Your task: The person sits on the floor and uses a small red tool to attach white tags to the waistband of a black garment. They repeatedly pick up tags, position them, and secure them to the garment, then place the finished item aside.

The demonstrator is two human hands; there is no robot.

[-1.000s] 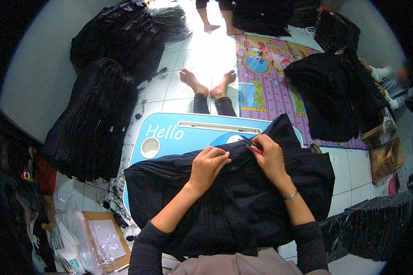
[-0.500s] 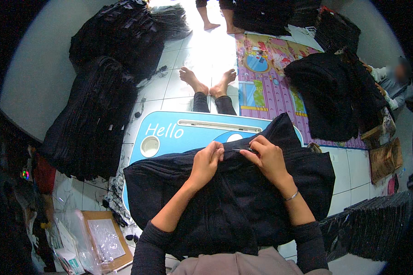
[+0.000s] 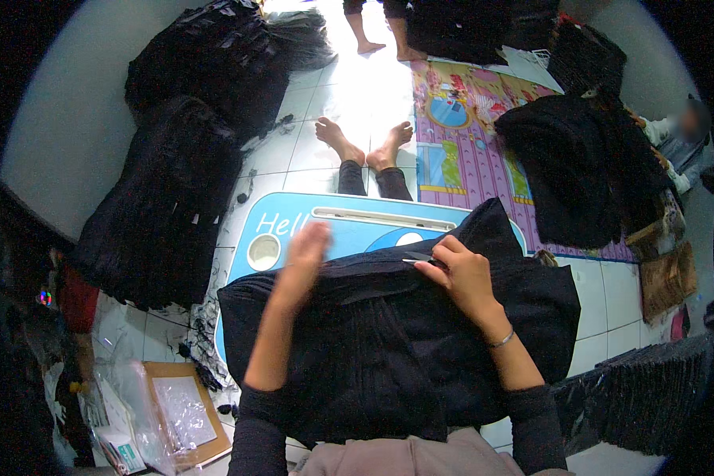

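**Black cloth, one piece, on a blue table**

Head view:
- Table (image 3: 349,238): blue, pale-rimmed, white lettering; round recess (image 3: 263,252) at its left, long slot (image 3: 381,218) along its far edge.
- Cloth (image 3: 373,349): black, spread over the table's near part and overhanging its near and right edges.
- Right hand (image 3: 464,274): over the table's right part, fingers closed round a small tool (image 3: 412,261); pale pointed tip directed left, just over the cloth. Bracelet (image 3: 502,339) on the wrist.
- Left hand (image 3: 303,258): motion-blurred, over the table's left part, near the recess; whether released, clenched or grasping, cannot tell.
- Mat (image 3: 468,159): patterned, beyond the table to the right.
- Dark piles: one (image 3: 159,214) left of the table; one (image 3: 555,166) beyond it, right.
- Dark stack (image 3: 642,389): right of the table, nearer the wearer.
- Brown board (image 3: 214,448): left of the table, nearer the wearer, partly under clear plastic (image 3: 139,404).
- Co-worker (image 3: 682,143): far right of the table.
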